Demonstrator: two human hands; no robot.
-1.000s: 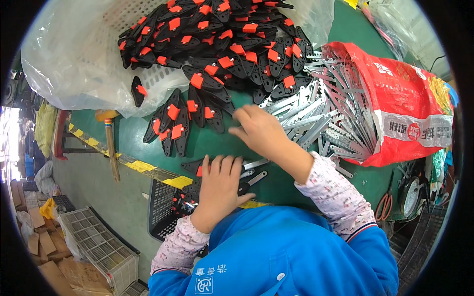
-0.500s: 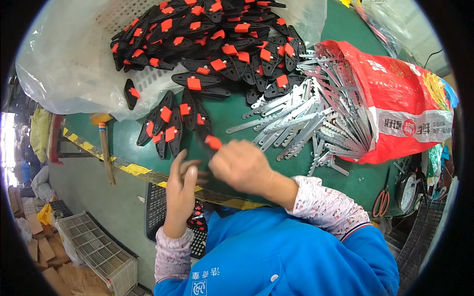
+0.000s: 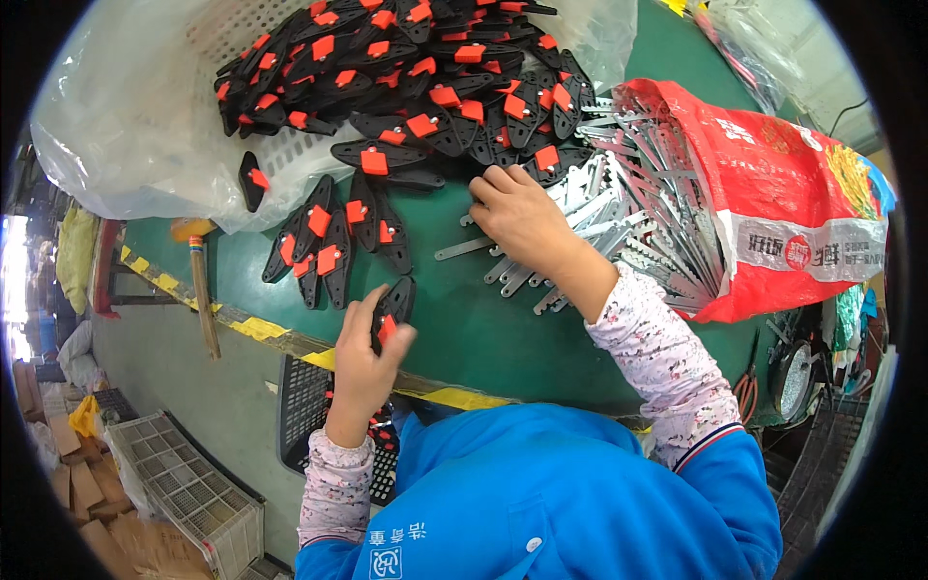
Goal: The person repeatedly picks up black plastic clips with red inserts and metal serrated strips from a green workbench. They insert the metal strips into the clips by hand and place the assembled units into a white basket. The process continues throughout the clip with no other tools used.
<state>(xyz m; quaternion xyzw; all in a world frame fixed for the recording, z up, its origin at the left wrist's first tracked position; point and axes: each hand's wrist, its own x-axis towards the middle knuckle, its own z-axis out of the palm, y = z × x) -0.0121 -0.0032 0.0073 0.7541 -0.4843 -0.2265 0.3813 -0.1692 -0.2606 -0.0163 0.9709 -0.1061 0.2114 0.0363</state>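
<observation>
My left hand [image 3: 365, 362], near the table's front edge, is closed on a black plastic piece with a red tab [image 3: 396, 302], holding it between thumb and fingers. Reaching farther in, my right hand [image 3: 524, 218] has its fingers curled down at the left side of a pile of notched silver metal strips [image 3: 667, 253]. Its fingertips are hidden, so anything in them cannot be made out. Several more black pieces with red tabs [image 3: 336, 259] lie together just beyond my left hand. A large heap of the same pieces [image 3: 425, 82] spreads behind both hands.
A red plastic sack [image 3: 773, 193] lies open at the right, strips spilling from it. Clear plastic sheeting [image 3: 126, 126] lies at the back left. A mallet [image 3: 201, 280] rests over the striped table edge; scissors [image 3: 746, 387] are at the right. A dark crate [image 3: 300, 411] stands below the edge.
My right hand has moved away from my left, up and right to the metal strips. The black piece it had hold of is now in my left hand, whose fingers have closed.
</observation>
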